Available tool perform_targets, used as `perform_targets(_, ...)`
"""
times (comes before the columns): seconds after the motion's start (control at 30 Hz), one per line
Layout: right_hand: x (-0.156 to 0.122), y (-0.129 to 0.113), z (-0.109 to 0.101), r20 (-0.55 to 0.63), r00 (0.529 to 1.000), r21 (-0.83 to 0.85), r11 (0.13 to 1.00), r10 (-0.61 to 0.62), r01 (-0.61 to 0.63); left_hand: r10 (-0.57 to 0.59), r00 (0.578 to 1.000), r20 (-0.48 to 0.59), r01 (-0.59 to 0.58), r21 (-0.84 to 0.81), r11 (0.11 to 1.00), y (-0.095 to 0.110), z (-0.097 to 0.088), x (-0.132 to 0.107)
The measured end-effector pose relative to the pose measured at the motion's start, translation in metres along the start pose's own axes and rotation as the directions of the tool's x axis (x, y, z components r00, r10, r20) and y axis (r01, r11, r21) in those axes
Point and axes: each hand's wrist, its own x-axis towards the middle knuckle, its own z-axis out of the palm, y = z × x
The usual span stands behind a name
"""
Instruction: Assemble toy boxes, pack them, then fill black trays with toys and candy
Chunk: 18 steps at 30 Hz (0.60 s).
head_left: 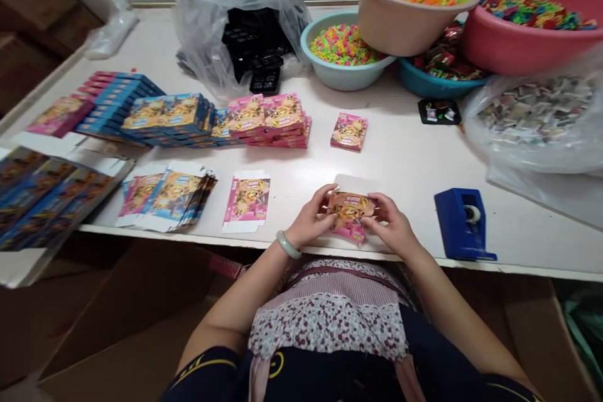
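Between my two hands, at the table's front edge, is a small pink printed carton point(351, 207) with a white flap standing out at its far end. My left hand point(316, 217), below a pale green bangle, grips its left side with thumb on the printed face. On the right side, my right hand point(389, 220) holds it the same way, fingers curled behind. A flat pink carton point(247, 201) lies to the left of my hands. Beyond them sits a filled-out pink box point(349, 131). The carton's underside is hidden.
Stacked pink and blue boxes point(164, 116) stand at left, with flat cartons point(169, 198) before them. Behind are a plastic bag of black trays point(257, 44) and basins of small colourful pieces point(346, 72). A blue tape dispenser point(459, 223) and filled black tray point(439, 112) stand at right.
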Motion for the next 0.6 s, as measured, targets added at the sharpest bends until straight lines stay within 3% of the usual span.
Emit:
perform_targets(0.07, 0.004, -0.006, -0.005, 0.025, 0.999, -0.005, 0.999, -0.047, 0.047, 0.055, 0.997, -0.060, -0.045, 0.143, 0.989, 0.005, -0.001, 0.003)
perform_targets(0.13, 0.010, -0.012, -0.008, -0.029, 0.997, 0.005, 0.997, -0.078, 0.079, 0.110, 0.981, -0.159, -0.077, 0.200, 0.977, 0.011, 0.000, 0.009)
perform_targets(0.23, 0.021, -0.019, -0.007, -0.093, 0.996, 0.146, 0.989, -0.002, 0.016, 0.080, 0.964, -0.255, -0.063, 0.075, 0.995, 0.019, 0.004, 0.017)
perform_targets(0.33, 0.025, -0.023, -0.007, -0.019, 0.999, 0.241, 0.970, 0.034, -0.029, 0.039, 0.972, -0.233, -0.046, -0.025, 0.999, 0.025, 0.002, 0.017)
perform_targets(0.47, 0.025, -0.030, -0.008, 0.052, 0.994, 0.103, 0.991, -0.093, 0.088, 0.127, 0.979, -0.160, -0.126, 0.020, 0.992, 0.031, -0.002, 0.011)
perform_targets(0.6, 0.027, -0.037, -0.002, 0.005, 1.000, 0.112, 0.994, 0.014, -0.015, 0.033, 0.969, -0.246, -0.042, -0.029, 0.999, 0.036, 0.002, 0.013)
